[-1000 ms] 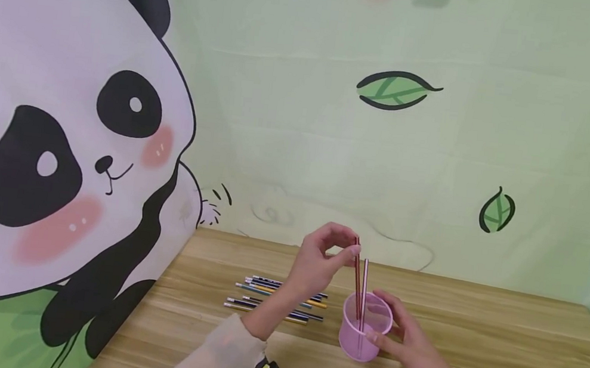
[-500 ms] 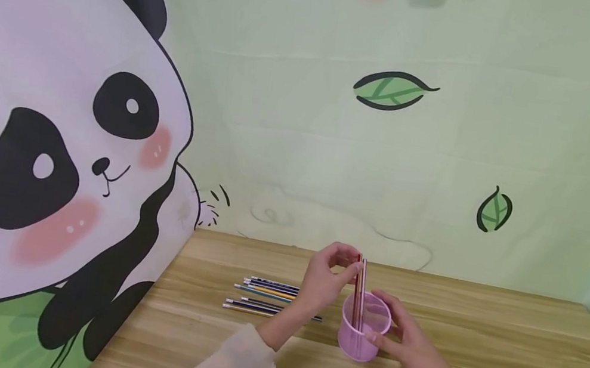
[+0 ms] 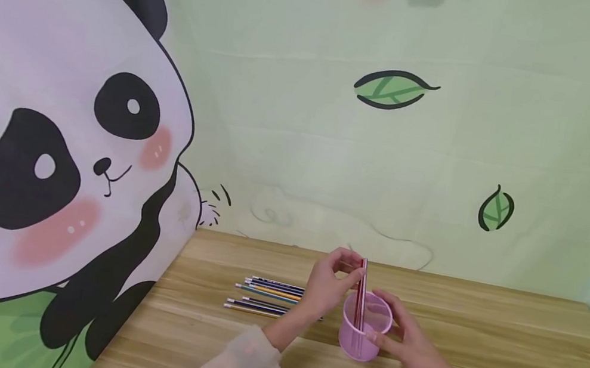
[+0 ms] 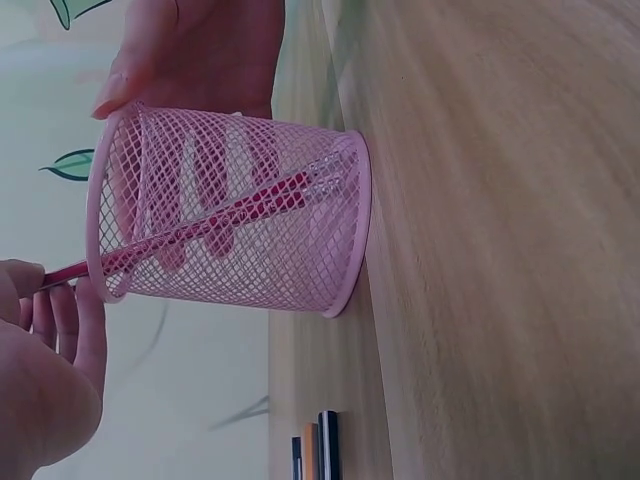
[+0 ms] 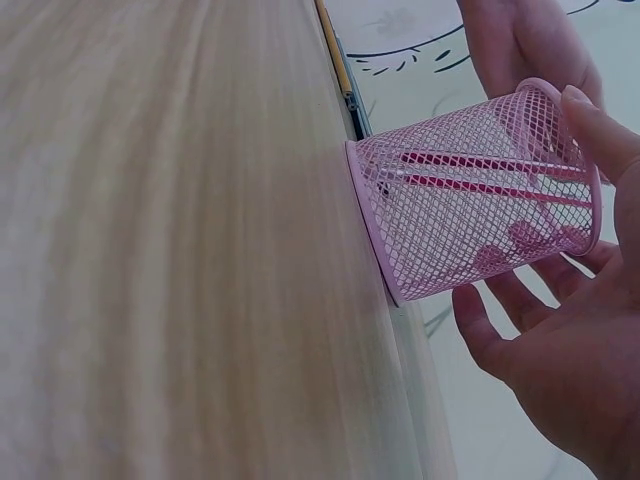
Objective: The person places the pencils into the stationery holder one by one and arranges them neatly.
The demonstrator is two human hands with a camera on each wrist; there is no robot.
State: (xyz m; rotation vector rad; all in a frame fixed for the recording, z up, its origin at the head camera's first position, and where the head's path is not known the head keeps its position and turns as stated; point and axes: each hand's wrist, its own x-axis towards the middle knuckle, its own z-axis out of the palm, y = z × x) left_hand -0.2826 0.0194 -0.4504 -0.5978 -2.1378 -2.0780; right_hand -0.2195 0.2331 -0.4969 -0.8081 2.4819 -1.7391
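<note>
With fingertips of left hand, pinched at least one of two slim red pencils inside round pink mesh cup. With right hand, fingers spread, gripped cup on wood-grain table, off back edge. Judged insertion nearly done; probably needed to let go, then reach toward left edge for multicoloured eraser-tipped pencils.
</note>
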